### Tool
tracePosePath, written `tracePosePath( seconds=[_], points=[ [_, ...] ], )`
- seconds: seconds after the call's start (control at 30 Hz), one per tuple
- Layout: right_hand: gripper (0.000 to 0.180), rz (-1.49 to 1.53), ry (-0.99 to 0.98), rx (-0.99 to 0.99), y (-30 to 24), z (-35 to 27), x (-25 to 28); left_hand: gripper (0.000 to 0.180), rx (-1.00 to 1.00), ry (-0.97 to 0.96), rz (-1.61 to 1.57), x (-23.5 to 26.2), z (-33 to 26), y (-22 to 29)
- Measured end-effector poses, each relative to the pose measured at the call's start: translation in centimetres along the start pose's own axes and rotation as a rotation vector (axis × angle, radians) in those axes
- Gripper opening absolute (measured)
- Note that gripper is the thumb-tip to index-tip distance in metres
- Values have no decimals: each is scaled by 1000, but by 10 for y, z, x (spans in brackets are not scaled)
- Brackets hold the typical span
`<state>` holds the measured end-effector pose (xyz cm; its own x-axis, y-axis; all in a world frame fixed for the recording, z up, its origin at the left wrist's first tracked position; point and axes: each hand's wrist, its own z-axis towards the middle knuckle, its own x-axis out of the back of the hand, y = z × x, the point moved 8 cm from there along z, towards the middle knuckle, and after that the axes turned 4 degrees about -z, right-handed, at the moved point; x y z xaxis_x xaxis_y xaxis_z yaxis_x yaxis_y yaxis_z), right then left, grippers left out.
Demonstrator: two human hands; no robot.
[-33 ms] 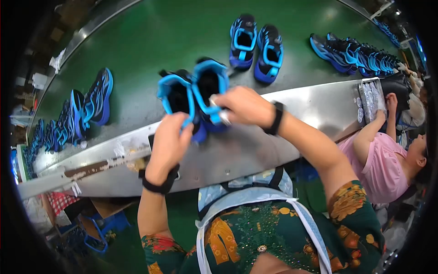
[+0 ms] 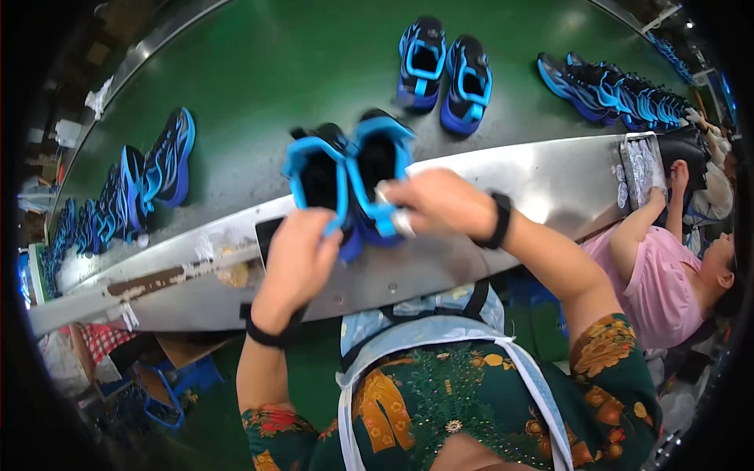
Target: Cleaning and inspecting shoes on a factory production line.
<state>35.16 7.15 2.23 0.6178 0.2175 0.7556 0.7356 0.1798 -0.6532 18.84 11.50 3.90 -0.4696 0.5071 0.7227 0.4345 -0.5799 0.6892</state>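
Note:
A pair of black and blue sneakers hangs between my hands over the metal edge of the worktable, openings toward me. My left hand (image 2: 297,259) is closed on the bright blue heel collar of the left sneaker (image 2: 316,174). With bent fingers, my right hand (image 2: 444,202) grips the heel of the right sneaker (image 2: 378,159). Something small and whitish shows at the right fingertips, too blurred to name. Just beyond, another pair stands on the green surface: one sneaker (image 2: 422,63) beside its mate (image 2: 469,86).
Rows of similar sneakers stand at the left (image 2: 169,157) and far right (image 2: 605,90). A metal tray (image 2: 642,169) with silvery pieces sits at the right edge, by a co-worker in a pink top (image 2: 648,286). A steel rail (image 2: 471,255) runs along my side.
Both hands and the held sneakers have shifted slightly right and toward me. The hold on each heel looks the same.

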Motion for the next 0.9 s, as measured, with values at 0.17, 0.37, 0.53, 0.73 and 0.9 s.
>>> tracePosePath(
  seconds=[0.17,0.37,0.53,0.73,0.9],
  points=[
    [20,164,-186,-9,-56,-103,-72,30,58,119,165,-19,-73,25],
    [23,669,-186,63,-42,-131,2,20,94,84,-396,-66,-93,61],
    [77,27,-133,62,3,-100,-13,12,-106,107,-219,-104,-85,80],
    [58,-153,-198,173,-33,-64,-36,10,-82,158,-167,-112,-86,76],
    [42,-221,-266,250,-36,-89,-37,8,222,297,-334,-96,-92,56]
  ],
)
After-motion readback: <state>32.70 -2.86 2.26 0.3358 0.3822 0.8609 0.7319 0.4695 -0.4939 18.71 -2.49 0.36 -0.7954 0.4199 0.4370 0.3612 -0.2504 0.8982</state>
